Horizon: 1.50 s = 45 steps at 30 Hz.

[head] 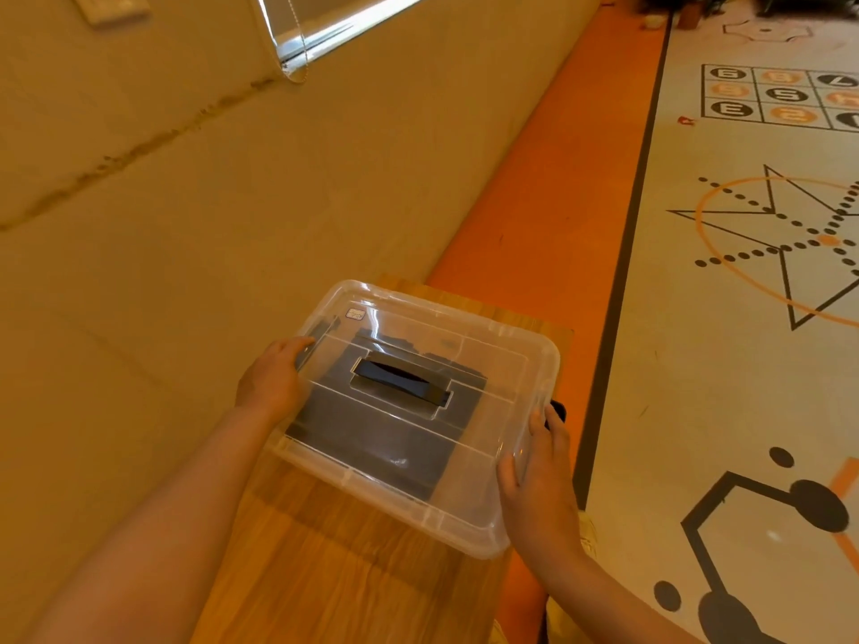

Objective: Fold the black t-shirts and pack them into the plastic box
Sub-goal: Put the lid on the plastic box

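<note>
1. Resting on the far part of the desk (353, 574), the box (483, 527) is seen with its clear lid (492, 346) on; its far corner lies near the desk's far edge.
2. Folded black shirts (372, 439) are seen through the lid, inside the box.
3. A black handle (399, 378) is set in a recess at the lid's centre.
4. The box's left end is held by the left hand (272, 381), with the fingers curled over the rim by the left clip (320, 334).
5. The right end is held by the right hand (541, 485): the thumb is laid on the lid's edge and the fingers are wrapped round the side, next to a dark latch (558, 409).
6. A wall (186, 225) is seen beyond the desk's left edge.
7. An orange strip of floor (558, 202) and a patterned mat (743, 318) are seen beyond the right edge.
</note>
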{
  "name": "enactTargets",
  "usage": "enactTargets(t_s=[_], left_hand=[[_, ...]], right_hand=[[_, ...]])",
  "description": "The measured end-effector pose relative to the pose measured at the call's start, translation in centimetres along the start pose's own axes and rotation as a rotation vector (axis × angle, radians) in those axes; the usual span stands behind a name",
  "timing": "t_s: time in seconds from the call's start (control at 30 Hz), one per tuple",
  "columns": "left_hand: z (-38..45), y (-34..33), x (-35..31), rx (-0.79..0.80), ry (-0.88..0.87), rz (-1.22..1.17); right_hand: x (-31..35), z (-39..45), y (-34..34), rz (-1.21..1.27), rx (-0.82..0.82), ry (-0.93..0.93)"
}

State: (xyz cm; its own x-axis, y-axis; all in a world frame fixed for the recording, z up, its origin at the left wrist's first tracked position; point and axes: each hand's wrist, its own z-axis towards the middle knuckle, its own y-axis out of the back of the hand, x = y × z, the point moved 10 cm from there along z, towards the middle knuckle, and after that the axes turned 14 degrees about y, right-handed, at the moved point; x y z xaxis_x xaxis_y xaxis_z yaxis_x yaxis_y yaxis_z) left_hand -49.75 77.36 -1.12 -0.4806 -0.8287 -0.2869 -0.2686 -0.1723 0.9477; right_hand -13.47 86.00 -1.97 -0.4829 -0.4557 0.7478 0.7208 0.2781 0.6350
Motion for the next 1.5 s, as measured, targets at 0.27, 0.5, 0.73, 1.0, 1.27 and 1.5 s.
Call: enactTargets(t_s=[0.27, 0.5, 0.73, 1.0, 1.27, 1.5], left_hand=[[-3.2, -0.6, 2.9, -0.106, 0.16, -0.069], [-9.0, -0.6, 5.4, -0.216, 0.287, -0.25], [-14.0, -1.3, 5.1, -0.175, 0.316, 0.05], [-19.3, -1.4, 6.6, -0.218, 0.566, 0.106], [-24.7, -2.2, 7.1, -0.273, 0.772, 0.09], [-30.3, -3.0, 8.4, -0.298, 0.963, 0.079]], right_hand=[[-0.5, 6.0, 1.0, -0.102, 0.174, 0.167], [-0.3, 10.8, -1.9, -0.233, 0.372, 0.285], [2.4, 14.0, -5.6, -0.346, 0.522, 0.487], [9.2, 13.4, -7.9, -0.514, 0.608, 0.997], [10.0, 12.9, -12.4, -0.4, 0.824, 1.11], [10.9, 7.9, -15.3, -0.31, 1.045, 1.168]])
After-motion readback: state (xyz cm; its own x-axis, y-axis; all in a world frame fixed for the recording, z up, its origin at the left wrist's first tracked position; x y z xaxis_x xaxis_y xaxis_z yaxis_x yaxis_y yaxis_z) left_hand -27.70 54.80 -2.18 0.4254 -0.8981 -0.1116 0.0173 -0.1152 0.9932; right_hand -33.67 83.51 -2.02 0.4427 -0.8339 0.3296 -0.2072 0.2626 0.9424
